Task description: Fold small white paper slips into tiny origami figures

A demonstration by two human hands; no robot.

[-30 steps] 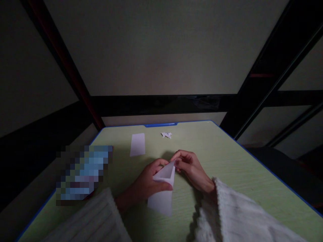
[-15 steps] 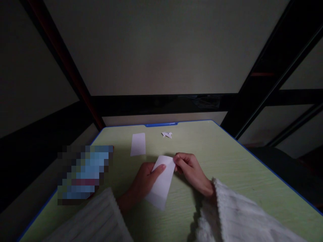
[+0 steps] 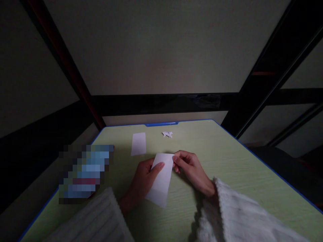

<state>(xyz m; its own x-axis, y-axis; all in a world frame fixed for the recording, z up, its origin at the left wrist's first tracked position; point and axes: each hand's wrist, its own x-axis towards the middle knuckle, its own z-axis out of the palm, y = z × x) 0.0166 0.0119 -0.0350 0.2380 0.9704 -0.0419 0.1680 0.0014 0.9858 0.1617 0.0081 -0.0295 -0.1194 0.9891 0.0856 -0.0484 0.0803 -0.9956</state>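
A green, blue-edged tabletop (image 3: 227,161) carries everything. At its near middle is a white paper sheet (image 3: 161,181). The left hand (image 3: 142,181) has its grip closed on the sheet's left edge, thumb on top. The right hand (image 3: 190,168) pinches the sheet's far right corner. Beyond the sheet lie a smaller paper slip (image 3: 138,144) and a tiny folded paper figure (image 3: 167,134).

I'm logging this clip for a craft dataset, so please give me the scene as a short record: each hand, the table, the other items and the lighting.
left hand: grips the paper sheet at its left edge, thumb on top
right hand: fingers pinch the sheet's upper right edge
table: green top, blue rim
second sheet: lies flat beyond the hands
folded paper shape: small, near the far rim
blurred patch: at the left, contents unreadable
sleeves: white knit
lighting: dim
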